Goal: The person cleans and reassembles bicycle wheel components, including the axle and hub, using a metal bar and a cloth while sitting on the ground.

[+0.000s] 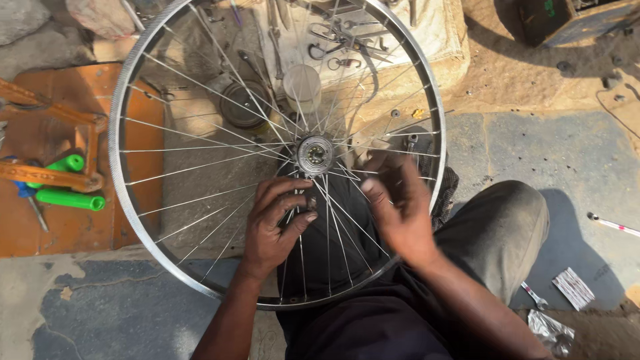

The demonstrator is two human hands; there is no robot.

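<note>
Both hands work a spoked bicycle wheel (133, 87) resting across the person's lap: left hand (273, 223) pinching spokes just below the hub (315, 155), right hand (400, 213) open, fingers spread, blurred beside the hub.

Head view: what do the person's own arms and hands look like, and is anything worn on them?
Both forearms are bare, with no sleeves reaching them. The left hand and right hand wear no gloves, and no rings, watch or bracelet can be made out. The right hand is motion-blurred, so its fine detail is unclear.
</note>
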